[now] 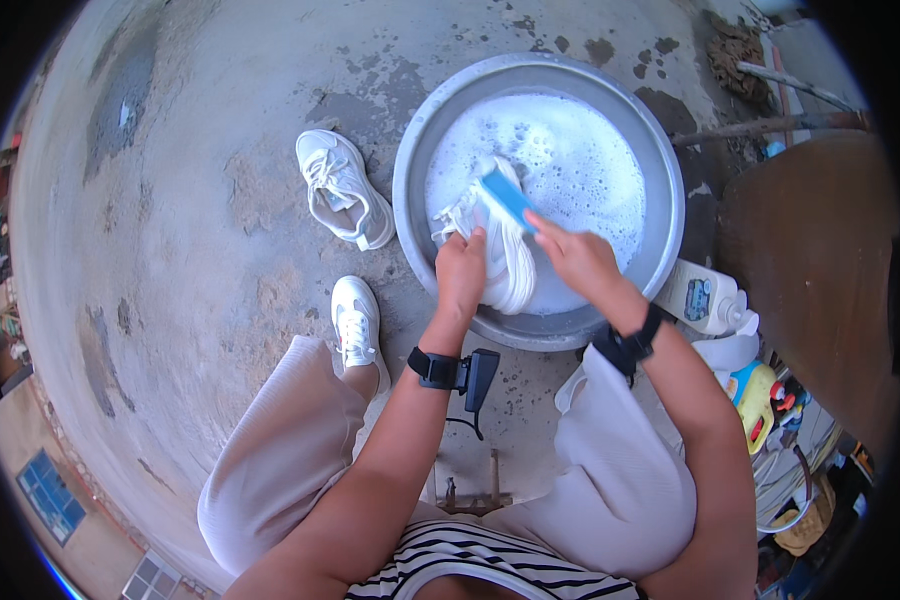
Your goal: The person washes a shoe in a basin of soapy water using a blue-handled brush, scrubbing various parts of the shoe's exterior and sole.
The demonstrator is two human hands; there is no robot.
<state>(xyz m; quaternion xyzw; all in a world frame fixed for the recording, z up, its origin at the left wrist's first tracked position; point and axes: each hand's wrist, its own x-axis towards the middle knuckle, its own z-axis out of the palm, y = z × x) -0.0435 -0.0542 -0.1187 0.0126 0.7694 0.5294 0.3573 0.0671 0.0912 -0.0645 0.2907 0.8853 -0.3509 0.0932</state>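
A round grey basin (412, 135) stands on the ground before me, filled with foamy, soapy water (585, 165). Inside it my left hand (461, 268) grips a white shoe (521, 274), tilted so that its pale sole faces right and its laces lie to the left. My right hand (579, 255) holds a blue-backed scrubbing brush (507, 196) by one end. The bristles are pressed to the shoe's side or sole edge; the exact contact is hidden under the brush. Outside the basin, to its left, rests another white lace-up shoe (345, 187), its opening facing up.
To the basin's right lie a white pump bottle (701, 298) and a yellow jug (756, 401). Beyond them is a brown board (810, 277). A metal pipe (772, 126) reaches towards the basin's rim. My own shod foot (355, 322) is near its lower left. The concrete floor (195, 225) has wet patches.
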